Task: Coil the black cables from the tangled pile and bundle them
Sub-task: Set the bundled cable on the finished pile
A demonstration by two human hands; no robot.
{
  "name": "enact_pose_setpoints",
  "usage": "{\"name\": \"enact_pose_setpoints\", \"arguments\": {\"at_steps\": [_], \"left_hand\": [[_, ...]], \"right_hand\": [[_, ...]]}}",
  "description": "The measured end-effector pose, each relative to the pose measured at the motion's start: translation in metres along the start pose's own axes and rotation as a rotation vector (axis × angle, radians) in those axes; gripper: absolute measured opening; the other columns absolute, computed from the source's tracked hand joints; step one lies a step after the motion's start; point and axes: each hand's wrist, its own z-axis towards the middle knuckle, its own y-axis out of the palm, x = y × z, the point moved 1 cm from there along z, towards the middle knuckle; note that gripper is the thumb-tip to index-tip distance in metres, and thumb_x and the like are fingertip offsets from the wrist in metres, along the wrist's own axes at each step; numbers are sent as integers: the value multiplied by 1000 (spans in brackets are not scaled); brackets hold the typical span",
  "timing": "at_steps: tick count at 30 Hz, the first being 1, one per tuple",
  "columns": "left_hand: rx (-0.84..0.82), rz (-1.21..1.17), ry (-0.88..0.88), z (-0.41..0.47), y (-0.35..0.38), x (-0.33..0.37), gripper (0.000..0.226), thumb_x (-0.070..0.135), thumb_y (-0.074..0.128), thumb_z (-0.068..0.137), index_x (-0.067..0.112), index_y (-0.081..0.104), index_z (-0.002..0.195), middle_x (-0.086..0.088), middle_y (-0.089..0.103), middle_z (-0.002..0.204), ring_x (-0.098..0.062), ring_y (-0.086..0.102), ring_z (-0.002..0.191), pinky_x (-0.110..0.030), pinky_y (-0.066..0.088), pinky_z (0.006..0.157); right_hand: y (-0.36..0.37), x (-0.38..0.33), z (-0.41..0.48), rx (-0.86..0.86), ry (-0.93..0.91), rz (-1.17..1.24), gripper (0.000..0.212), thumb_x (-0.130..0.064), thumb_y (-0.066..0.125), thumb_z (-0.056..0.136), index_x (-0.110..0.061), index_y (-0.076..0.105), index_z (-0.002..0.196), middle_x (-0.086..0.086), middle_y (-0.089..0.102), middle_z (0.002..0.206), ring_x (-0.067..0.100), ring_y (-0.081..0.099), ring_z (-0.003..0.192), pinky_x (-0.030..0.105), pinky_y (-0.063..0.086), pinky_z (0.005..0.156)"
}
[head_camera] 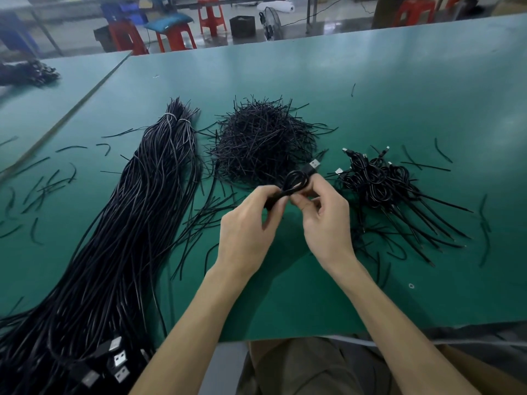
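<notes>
Both hands hold one coiled black cable (295, 181) above the middle of the green table (370, 81). Its USB plug (313, 165) sticks up past my right fingers. My left hand (248, 220) pinches the gathered strands at the coil's near side. My right hand (322, 212) grips the coil from the right, thumb against it. A long bundle of straight black cables (137, 212) lies on the left, USB plugs at its near end. A heap of short black ties (262, 141) sits behind the hands. Finished coiled cables (379, 181) lie in a pile on the right.
Loose short ties (42, 189) are scattered over the table's left and right parts. Another dark cable pile (28, 72) lies on the neighbouring table at far left. Red stools (176, 37) and a fan (271, 22) stand beyond the far edge. The near table edge (313, 337) runs just above my lap.
</notes>
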Motion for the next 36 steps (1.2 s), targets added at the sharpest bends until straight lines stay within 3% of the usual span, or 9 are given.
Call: {"name": "enact_pose_setpoints", "arguments": {"at_steps": [7,12,16,18,22,26,29,32,36], "left_hand": [[-67,-599,-188,6,-3,-7,23,19,41,111,11,63,109,-9,73,71,-16,48,32,-22,35,36],[-208,-742,-321,9,-1,-12,16,17,48,109,11,63,110,-11,74,72,-19,36,25,-18,27,31],[-329,-959,-404,12,-4,-16,26,21,54,107,14,61,131,-26,73,88,-17,40,29,-17,31,34],[-455,-1099,-431,13,-9,-17,36,22,56,105,19,58,141,-43,64,97,-15,49,34,-20,37,35],[-590,-1479,-525,14,-15,-15,48,9,54,103,6,45,150,-24,69,125,-12,74,70,-20,56,55],[-548,-1772,-623,11,-16,-16,51,3,60,98,-9,40,143,-24,65,132,-14,75,101,-21,61,77],[-489,-1633,-668,13,-12,-18,46,12,60,100,-5,50,142,-19,68,127,-9,75,84,-19,60,68],[-360,-1188,-581,17,-8,-21,41,28,67,96,13,65,135,-6,72,86,-6,54,42,-16,46,42],[-239,-913,-444,14,-8,-24,37,42,70,94,22,71,125,4,56,68,-8,35,42,-17,30,40]], "right_hand": [[0,5,0,68,40,-66,15,2,63,95,-8,60,84,-2,67,82,13,64,81,27,52,72],[4,6,-3,39,8,-101,12,-1,61,98,-9,63,88,-2,66,84,11,63,79,17,47,69],[4,6,-2,29,3,-75,14,1,62,97,-9,62,87,-3,66,84,9,62,80,12,43,69],[1,7,-1,42,11,-68,16,5,61,95,-9,61,87,-3,66,84,10,62,81,11,42,70],[-1,7,0,53,-36,-107,34,20,50,82,-13,57,84,-3,62,85,18,59,81,26,45,70],[2,3,-5,35,-245,-313,41,18,54,84,-19,60,101,-8,53,94,20,54,91,30,47,78],[2,7,-5,19,-204,-290,35,19,52,82,-12,59,99,-4,56,96,24,56,93,37,51,81],[1,9,-3,22,-165,-245,17,12,55,90,-5,55,88,-3,56,90,22,55,86,44,50,75],[3,8,-3,-34,-171,-184,19,12,56,91,-6,54,86,-4,54,86,24,56,85,45,52,76]]}}
